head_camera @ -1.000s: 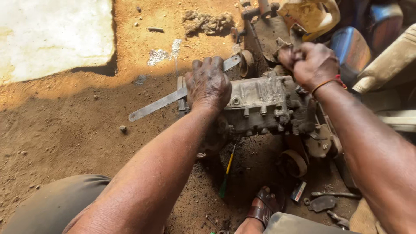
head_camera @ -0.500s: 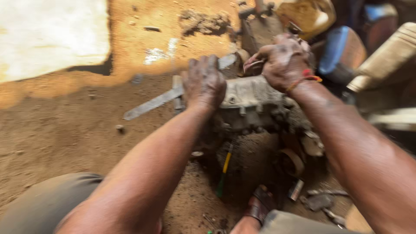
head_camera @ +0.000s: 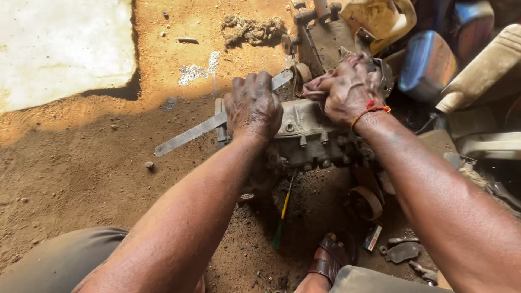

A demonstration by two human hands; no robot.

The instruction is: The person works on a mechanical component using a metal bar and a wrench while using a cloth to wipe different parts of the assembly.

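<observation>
Fingers of our left hand (head_camera: pixel 253 106) are clamping down on the long flat metal bar (head_camera: pixel 190 133) where it meets the greasy engine casting (head_camera: pixel 306 133) on the dirt floor (head_camera: pixel 81 179); our right hand (head_camera: pixel 344 89) is clenching something we cannot make out at the casting's far end. We are judging that steady pressure, wrists low, suits this. A yellowed plastic jug (head_camera: pixel 380 19) and blue canister (head_camera: pixel 426 65) are standing behind, contents hidden.

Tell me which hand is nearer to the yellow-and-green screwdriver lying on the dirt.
Left. The left hand presses on the grey metal engine casing almost straight above the yellow-and-green screwdriver; the right hand sits further up and to the right, on the casing's far side.
</observation>
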